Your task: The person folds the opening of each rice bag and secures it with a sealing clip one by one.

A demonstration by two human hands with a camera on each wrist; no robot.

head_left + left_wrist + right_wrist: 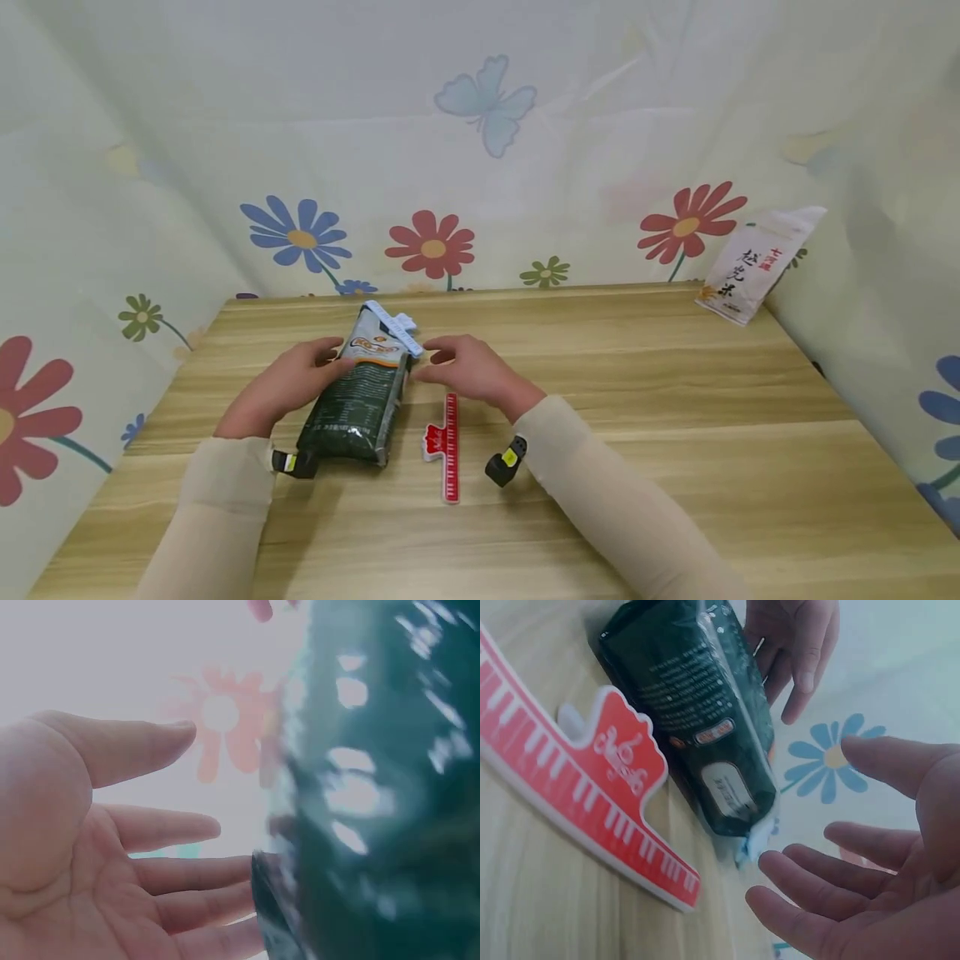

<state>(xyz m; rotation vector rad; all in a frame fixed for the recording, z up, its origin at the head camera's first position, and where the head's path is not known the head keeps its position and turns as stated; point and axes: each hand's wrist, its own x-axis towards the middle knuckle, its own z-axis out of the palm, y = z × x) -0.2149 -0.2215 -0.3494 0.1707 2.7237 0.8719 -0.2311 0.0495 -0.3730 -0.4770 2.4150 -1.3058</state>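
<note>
A dark green food bag (348, 412) with a pale upper part lies on the table. Across its far end sits a light blue bag clip (392, 327). My left hand (288, 383) is at the bag's left side, its thumb overlapping the bag's edge in the head view; in the left wrist view the fingers spread loosely beside the green wrapper (390, 787). My right hand (472, 371) hovers right of the bag, fingertips close to the blue clip's near end, holding nothing. A red bag clip (451, 454) with a piano-key pattern lies between the bag and my right wrist.
A white paper bag (753, 271) with printed characters stands at the back right corner of the wooden table (637, 367). A flowered cloth (570, 200) rises behind the table and along both sides.
</note>
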